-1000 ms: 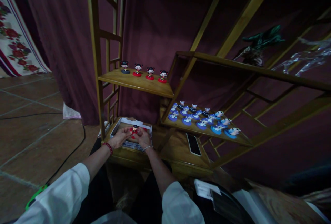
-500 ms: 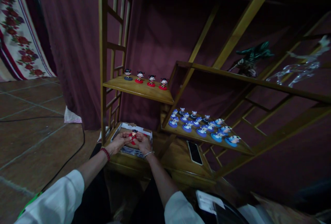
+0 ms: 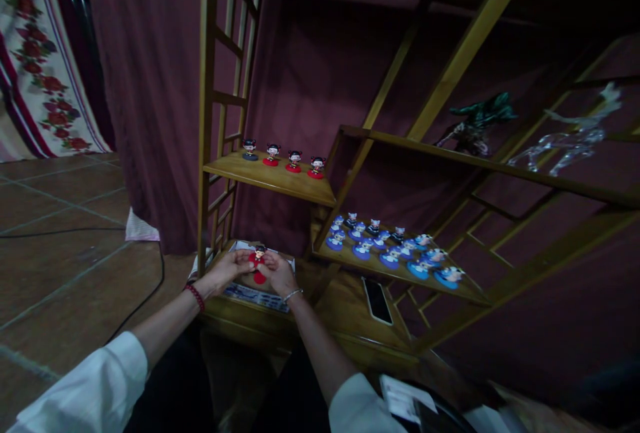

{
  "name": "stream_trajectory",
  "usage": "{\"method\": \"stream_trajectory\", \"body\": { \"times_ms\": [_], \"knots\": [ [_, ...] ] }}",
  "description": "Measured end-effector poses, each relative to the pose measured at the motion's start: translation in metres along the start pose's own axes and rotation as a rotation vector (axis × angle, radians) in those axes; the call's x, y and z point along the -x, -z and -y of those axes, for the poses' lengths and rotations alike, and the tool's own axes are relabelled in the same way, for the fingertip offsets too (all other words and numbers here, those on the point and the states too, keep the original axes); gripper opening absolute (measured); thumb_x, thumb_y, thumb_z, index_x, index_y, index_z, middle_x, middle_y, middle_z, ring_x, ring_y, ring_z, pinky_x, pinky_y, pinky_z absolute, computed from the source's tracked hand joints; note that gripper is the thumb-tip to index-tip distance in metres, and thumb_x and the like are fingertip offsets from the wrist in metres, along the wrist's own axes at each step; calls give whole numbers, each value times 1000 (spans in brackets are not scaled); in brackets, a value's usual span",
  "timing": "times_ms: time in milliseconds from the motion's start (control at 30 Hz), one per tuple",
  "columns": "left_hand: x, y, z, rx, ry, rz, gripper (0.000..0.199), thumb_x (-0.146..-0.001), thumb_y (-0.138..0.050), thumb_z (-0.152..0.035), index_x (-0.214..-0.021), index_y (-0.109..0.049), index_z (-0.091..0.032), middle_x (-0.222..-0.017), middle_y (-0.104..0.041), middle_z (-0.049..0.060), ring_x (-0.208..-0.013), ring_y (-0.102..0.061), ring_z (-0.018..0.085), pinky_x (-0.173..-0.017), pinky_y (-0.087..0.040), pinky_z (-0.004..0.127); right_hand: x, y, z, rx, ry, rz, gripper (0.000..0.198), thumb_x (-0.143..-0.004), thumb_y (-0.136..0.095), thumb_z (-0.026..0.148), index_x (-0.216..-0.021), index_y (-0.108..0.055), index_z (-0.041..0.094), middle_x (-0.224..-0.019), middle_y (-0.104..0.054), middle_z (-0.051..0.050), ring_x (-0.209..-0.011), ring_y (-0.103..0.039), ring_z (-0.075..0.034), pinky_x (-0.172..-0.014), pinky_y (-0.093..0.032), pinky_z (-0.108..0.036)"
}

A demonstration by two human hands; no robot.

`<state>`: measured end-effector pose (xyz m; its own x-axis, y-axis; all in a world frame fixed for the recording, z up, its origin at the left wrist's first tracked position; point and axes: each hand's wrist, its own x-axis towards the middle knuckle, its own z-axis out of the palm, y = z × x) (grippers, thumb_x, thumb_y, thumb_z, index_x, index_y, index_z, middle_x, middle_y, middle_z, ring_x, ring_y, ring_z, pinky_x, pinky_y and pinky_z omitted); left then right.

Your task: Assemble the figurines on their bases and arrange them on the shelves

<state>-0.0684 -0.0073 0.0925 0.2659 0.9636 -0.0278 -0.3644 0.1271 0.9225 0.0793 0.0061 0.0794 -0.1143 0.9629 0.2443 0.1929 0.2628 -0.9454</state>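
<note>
Between both hands I hold a small red figurine (image 3: 259,256) with black hair, upright over an open white box (image 3: 240,245). My left hand (image 3: 229,271) grips it from the left, fingers closed on its side. From the right, my right hand (image 3: 279,274) pinches the same figurine. A round red base (image 3: 259,278) shows just under it; whether the two are joined I cannot tell. The box stands on the low wooden shelf, its inside partly hidden by my hands.
Several similar figurines (image 3: 294,161) stand in a row on the upper left shelf (image 3: 270,176). Several blue and purple figurines (image 3: 390,256) crowd the right shelf. A phone (image 3: 377,299) lies below them. A glass deer-like ornament (image 3: 565,143) stands higher up. A cable (image 3: 160,279) crosses the floor.
The figurine is raised slightly in my hands, and its red base shows more clearly below it. My hands keep hold of it above the box. The view has shifted a little.
</note>
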Motion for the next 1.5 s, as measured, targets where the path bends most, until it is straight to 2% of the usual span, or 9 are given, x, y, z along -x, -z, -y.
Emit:
{"method": "stream_trajectory", "body": {
  "times_ms": [133,267,400,633,867,1067,1500],
  "knots": [
    [2,-1,-14,-92,-33,16,38,-55,-73,-19,-90,-59,-11,-81,-65,7,-70,-60,14,-66,-46,25,-3,2,10,10,32,10,36,-59,-62,23,-93,-57,14,-82,-64,-5,-72,-60,-15,-70,-50,-29],
    [4,0,-25,-184,-60,27,41,-57,-72,-22,-94,-59,-11,-80,-65,7,-66,-59,14,-59,-46,23,-3,6,24,24,57,34,35,-59,-62,23,-94,-57,16,-81,-64,-2,-71,-59,-13,-69,-50,-27],
    [8,0,-37,-253,-91,36,42,-58,-71,-24,-95,-59,-10,-71,-64,5,-56,-56,11,-56,-44,23,-2,8,42,-22,64,74,33,-59,-64,23,-91,-57,16,-78,-64,-1,-72,-59,-13,-70,-49,-27],
    [16,0,-56,-243,-78,57,43,-60,-70,-25,-99,-60,-10,-78,-65,6,-66,-57,12,-63,-45,23,-3,8,64,-41,82,114,33,-58,-66,27,-87,-57,15,-77,-62,-2,-71,-57,-12,-70,-47,-27],
    [27,-3,-81,-293,-154,127,39,-68,-63,-30,-102,-59,-11,-84,-65,6,-73,-58,13,-71,-44,26,-5,8,91,1,115,143,32,-59,-67,30,-87,-58,15,-79,-62,-3,-70,-57,-13,-69,-47,-27],
    [28,-2,-95,-258,-172,153,41,-67,-64,-29,-103,-57,-10,-84,-65,7,-73,-59,13,-70,-45,26,-7,8,116,-12,118,154,32,-58,-68,29,-86,-58,16,-79,-62,-4,-71,-58,-14,-69,-47,-29],
    [36,-5,-121,-281,-228,54,38,-62,-68,-28,-96,-59,-12,-82,-65,5,-71,-59,12,-67,-46,24,-11,5,148,-87,95,222,37,-56,-69,28,-88,-55,15,-82,-62,-5,-75,-59,-14,-74,-48,-31]
  ]
}}
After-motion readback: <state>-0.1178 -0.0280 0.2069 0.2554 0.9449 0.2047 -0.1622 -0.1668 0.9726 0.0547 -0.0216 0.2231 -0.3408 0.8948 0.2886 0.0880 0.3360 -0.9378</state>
